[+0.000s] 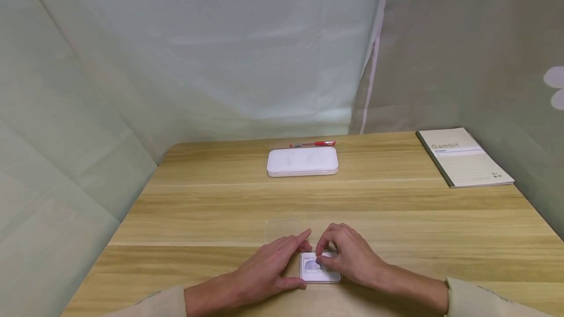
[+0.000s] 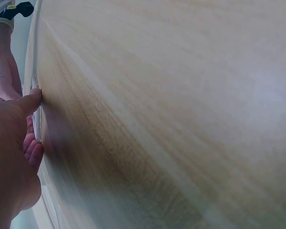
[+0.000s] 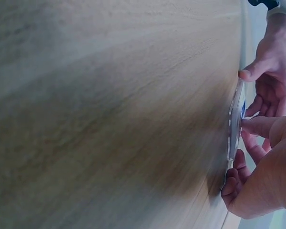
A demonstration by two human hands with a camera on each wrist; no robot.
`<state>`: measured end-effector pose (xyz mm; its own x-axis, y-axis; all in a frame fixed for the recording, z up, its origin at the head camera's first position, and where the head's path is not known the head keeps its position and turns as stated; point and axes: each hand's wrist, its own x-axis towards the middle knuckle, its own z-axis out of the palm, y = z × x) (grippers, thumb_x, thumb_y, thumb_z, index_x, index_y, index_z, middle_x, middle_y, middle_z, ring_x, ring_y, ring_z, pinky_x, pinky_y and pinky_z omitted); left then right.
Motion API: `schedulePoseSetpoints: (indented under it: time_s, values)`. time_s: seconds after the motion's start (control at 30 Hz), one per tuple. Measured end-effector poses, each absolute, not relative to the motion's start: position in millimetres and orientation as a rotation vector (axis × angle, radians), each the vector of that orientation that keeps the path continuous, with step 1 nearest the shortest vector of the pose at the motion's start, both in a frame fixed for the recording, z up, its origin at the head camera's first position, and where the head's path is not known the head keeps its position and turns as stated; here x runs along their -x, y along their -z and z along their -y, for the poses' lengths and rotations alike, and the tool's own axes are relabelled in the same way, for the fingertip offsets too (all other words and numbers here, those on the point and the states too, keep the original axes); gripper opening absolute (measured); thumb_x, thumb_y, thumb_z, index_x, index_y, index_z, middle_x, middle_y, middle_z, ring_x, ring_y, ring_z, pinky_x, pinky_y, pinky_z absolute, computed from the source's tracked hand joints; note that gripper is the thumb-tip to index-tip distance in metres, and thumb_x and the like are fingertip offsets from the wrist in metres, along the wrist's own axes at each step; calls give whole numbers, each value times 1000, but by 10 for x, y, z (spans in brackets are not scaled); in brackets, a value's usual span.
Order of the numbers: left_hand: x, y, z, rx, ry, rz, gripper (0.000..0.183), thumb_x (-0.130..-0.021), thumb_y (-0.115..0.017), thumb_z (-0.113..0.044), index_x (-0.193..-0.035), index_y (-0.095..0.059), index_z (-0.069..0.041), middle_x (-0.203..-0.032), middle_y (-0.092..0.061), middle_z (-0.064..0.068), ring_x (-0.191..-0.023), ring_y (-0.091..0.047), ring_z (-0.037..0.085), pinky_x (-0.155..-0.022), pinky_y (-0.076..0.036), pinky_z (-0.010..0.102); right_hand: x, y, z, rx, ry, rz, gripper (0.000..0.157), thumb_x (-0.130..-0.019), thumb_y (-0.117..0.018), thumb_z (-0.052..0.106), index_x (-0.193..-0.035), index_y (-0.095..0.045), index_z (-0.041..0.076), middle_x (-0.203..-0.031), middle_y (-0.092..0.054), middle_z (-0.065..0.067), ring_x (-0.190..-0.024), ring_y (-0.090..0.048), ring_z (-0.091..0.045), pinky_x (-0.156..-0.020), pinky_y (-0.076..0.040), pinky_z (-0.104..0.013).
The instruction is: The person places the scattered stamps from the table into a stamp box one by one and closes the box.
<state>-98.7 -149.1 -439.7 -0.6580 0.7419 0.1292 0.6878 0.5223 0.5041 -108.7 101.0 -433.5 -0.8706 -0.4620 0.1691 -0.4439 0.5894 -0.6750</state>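
Note:
A small flat white case (image 1: 311, 277), with a bluish picture printed on its face, lies on the table between the two hands. My left hand (image 1: 269, 268) holds it at the left side, thumb by the near corner and fingers by the far one. From the right, my right hand (image 1: 352, 257) reaches over the face, its thumb and index finger pinching a small dark piece (image 1: 318, 260) close over the picture. What that piece is, I cannot tell. In the right wrist view the case (image 3: 235, 125) appears edge-on, its side clear.
Just beyond the left hand lies a thin transparent square cover (image 1: 279, 229). Farther back sit a white oblong box (image 1: 302, 160) and a red pen (image 1: 313, 144). A notebook (image 1: 464, 158) marked "Gambit" is at the back right. Hanging cloth (image 1: 246, 53) encloses the table (image 1: 198, 224).

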Motion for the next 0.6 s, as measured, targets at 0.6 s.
schedulePoseSetpoints:
  time_s: [0.6]
  values:
    - [975,4380,1503,-1301,-774,-2665,94,-94,-82,-40,-165,-32,-6,-143,-60,-7,-135,-55,11,-113,-48,42,1136,4205,-1066,758,1342,-2710,10,-90,-86,14,-93,-77,20,-87,-65,13,-78,-56,-13,-67,-46,-25]
